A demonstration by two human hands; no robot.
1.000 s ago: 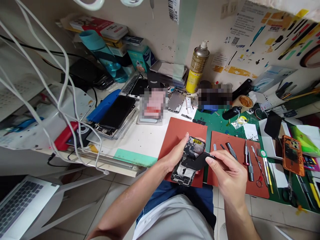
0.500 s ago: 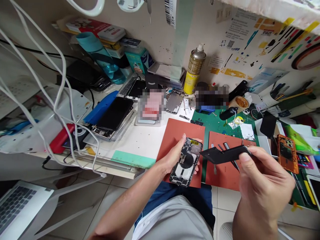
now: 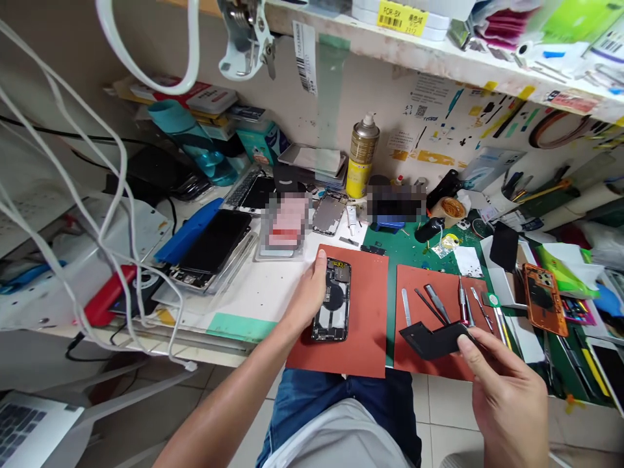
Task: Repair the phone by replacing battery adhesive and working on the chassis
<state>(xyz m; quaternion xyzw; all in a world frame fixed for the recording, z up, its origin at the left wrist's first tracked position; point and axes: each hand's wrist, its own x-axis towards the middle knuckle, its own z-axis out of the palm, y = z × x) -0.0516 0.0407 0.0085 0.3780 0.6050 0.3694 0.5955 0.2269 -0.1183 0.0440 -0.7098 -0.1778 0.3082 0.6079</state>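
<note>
We read "FOR-8X" on yellow label (image 3: 402, 17), stuck on white box (image 3: 365, 13) at top; beside are Chinese characters, below we see "2312", rather small. On wall (image 3: 336, 110) we find handwritten "37" (image 3: 408, 109), next to QR code (image 3: 420, 111); printed lines (image 3: 431, 88) above are too small for us. White hanging tag (image 3: 305, 58) carries barcode, its digits we cannot read surely. White container (image 3: 609, 49) shows barcode also.

White workbench (image 3: 234, 286) with red-brown mats (image 3: 365, 312).
</note>
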